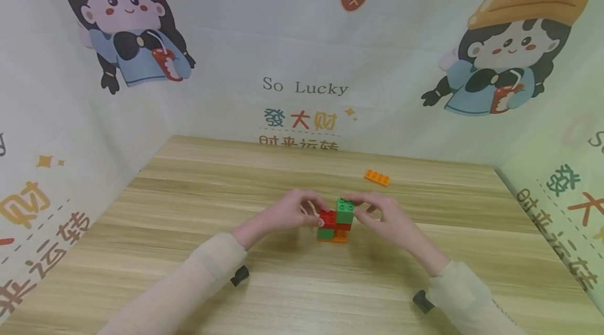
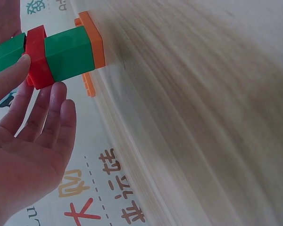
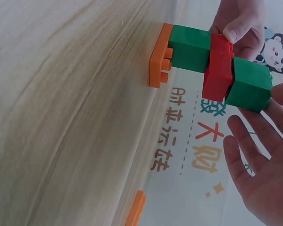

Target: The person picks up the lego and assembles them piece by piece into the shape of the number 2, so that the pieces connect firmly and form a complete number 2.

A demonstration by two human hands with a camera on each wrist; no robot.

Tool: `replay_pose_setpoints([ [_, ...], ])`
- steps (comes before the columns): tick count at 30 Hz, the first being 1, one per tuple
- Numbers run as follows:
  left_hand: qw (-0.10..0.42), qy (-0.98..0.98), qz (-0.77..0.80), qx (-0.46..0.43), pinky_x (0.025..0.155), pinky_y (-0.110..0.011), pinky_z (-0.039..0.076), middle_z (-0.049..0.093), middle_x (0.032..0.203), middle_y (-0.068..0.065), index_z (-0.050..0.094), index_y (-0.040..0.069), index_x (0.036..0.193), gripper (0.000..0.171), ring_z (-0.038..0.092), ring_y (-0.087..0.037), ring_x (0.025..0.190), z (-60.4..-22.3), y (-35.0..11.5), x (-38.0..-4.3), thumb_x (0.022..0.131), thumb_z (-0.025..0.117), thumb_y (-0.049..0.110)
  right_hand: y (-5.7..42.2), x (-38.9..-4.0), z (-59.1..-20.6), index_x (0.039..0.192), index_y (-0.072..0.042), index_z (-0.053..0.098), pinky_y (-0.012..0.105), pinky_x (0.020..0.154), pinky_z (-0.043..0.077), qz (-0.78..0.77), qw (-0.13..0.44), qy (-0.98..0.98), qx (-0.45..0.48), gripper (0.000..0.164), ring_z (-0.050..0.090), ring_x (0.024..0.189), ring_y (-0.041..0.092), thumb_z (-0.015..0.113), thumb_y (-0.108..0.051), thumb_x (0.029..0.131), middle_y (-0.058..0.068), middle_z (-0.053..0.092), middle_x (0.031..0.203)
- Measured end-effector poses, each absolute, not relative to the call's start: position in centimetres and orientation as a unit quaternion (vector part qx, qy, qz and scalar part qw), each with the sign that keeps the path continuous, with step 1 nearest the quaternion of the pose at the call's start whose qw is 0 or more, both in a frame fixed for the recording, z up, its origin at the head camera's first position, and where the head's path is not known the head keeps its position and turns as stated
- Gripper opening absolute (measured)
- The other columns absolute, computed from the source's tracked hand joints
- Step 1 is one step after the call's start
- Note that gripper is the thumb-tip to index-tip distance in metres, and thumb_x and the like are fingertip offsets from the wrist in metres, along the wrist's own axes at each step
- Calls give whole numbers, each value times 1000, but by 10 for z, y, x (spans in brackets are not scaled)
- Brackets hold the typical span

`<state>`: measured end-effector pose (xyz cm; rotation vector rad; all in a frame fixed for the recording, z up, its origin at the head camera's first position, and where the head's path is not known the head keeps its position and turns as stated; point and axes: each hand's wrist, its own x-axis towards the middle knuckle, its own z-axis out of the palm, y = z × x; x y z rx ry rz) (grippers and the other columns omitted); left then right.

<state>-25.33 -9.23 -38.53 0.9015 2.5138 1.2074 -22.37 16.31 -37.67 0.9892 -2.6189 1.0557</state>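
A small stack of toy building bricks stands on the table. An orange plate (image 3: 159,56) forms its base, with a green brick (image 2: 69,53) on one end. Across that lies a red brick (image 3: 219,67), and a second green brick (image 1: 345,211) tops its right end. My left hand (image 1: 293,210) pinches the red brick, thumb on the near side and fingers behind. My right hand (image 1: 388,215) holds the top green brick between thumb and fingers. Its lower fingers stay spread away from the stack in the right wrist view.
Behind the stack, a loose orange plate (image 1: 377,177) lies on the wooden table (image 1: 189,193). A printed cloth (image 1: 226,31) hangs around the back and sides. Dark objects (image 1: 240,275) show beside each wrist.
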Motion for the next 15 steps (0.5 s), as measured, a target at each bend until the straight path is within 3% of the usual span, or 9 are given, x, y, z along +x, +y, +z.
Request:
replay_pose_setpoints([
  [15, 88, 858, 396, 317, 93, -38, 52, 74, 109, -5, 72, 8, 110, 27, 62, -14, 95, -387, -91, -254, 83, 76, 10, 164, -223, -377, 128, -15, 66, 31, 84, 55, 358, 64, -874, 322, 33, 64, 113, 28, 63, -10, 95, 5, 68, 130],
])
